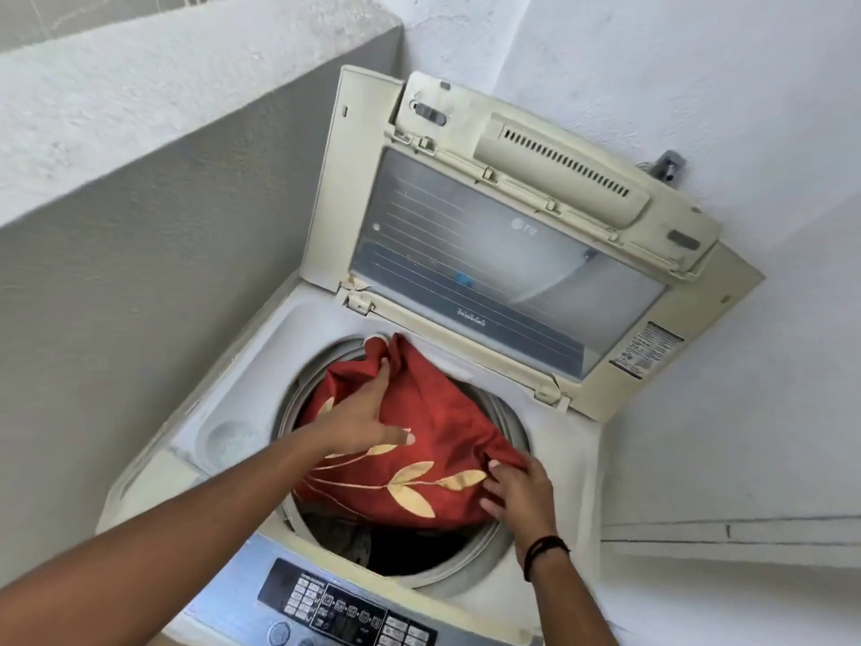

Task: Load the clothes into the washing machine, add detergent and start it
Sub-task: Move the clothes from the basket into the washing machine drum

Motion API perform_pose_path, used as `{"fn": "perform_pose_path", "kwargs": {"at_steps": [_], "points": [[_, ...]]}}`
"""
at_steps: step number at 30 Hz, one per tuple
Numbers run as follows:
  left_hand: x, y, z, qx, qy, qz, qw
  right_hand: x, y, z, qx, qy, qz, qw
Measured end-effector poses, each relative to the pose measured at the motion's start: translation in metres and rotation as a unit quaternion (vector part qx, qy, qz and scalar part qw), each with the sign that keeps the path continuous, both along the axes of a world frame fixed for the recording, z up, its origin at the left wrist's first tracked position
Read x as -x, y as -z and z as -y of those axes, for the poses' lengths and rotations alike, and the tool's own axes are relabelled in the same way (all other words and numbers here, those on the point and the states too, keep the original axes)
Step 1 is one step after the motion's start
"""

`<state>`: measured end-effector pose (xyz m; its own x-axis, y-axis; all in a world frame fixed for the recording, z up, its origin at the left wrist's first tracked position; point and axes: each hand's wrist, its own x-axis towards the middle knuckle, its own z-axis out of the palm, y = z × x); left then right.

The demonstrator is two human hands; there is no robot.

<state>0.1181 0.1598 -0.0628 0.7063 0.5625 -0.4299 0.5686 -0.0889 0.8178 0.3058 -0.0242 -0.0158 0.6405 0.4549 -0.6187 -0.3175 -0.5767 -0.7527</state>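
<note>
The left hand [358, 417] lay flat on the red fabric cover with cream leaf embroidery [433, 440], fingers straight and spread, pressing it down. The right hand [517, 494], a dark band [545, 552] on its wrist, pinched the cloth's edge at about four o'clock of the round drum opening [489, 578]. The cover bulged out of the drum, its far corner over the rim at twelve o'clock. The cream top-loading washing machine [242, 380] stood with its lid [494, 254] raised; the control panel [345, 608] sat at six o'clock.
</note>
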Motion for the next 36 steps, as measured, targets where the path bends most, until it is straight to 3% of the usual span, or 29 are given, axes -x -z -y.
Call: {"fn": "perform_pose_path", "kwargs": {"at_steps": [4,8,11,13,14,17,19,21,23,26,29,31,32,34,36], "points": [[0.000,0.027,0.004,-0.145,0.055,0.031,0.987,0.015,0.026,-0.008,-0.028,-0.082,0.019,0.996],[0.001,0.036,0.006,-0.153,0.060,0.091,0.982,0.024,0.051,-0.003,0.053,-0.260,0.219,0.939],[0.000,0.046,-0.002,-0.224,0.074,-0.018,0.972,0.023,0.062,-0.003,0.111,-0.356,0.344,0.862],[-0.002,0.060,-0.008,-0.224,0.161,-0.131,0.952,0.022,0.065,-0.006,0.163,-0.425,0.402,0.794],[-0.004,0.066,-0.010,-0.212,0.206,-0.176,0.939,0.022,0.064,-0.010,0.182,-0.440,0.396,0.785],[-0.013,0.078,-0.021,-0.167,0.297,-0.259,0.904,0.022,0.065,-0.021,0.236,-0.442,0.350,0.791],[-0.019,0.084,-0.025,-0.163,0.324,-0.287,0.887,0.022,0.070,-0.025,0.243,-0.421,0.303,0.819],[-0.022,0.094,-0.026,-0.188,0.313,-0.302,0.881,0.022,0.078,-0.025,0.235,-0.422,0.207,0.851],[-0.025,0.099,-0.018,-0.224,0.273,-0.312,0.882,0.022,0.086,-0.022,0.243,-0.455,0.146,0.844],[-0.035,0.085,0.009,-0.315,0.200,-0.267,0.889,0.025,0.100,-0.015,0.259,-0.447,0.189,0.835],[-0.041,0.072,0.042,-0.421,0.143,-0.176,0.878,0.036,0.106,-0.010,0.261,-0.392,0.323,0.821],[-0.038,0.075,0.051,-0.438,0.103,-0.161,0.878,0.040,0.111,-0.009,0.276,-0.385,0.351,0.808],[-0.033,0.074,0.048,-0.403,0.082,-0.180,0.894,0.040,0.113,-0.011,0.274,-0.401,0.307,0.818],[-0.017,0.076,0.035,-0.236,0.073,-0.246,0.937,0.036,0.108,-0.016,0.254,-0.444,0.152,0.846],[0.000,0.073,0.021,-0.111,0.135,-0.283,0.943,0.035,0.096,-0.017,0.234,-0.447,0.072,0.860]]}}
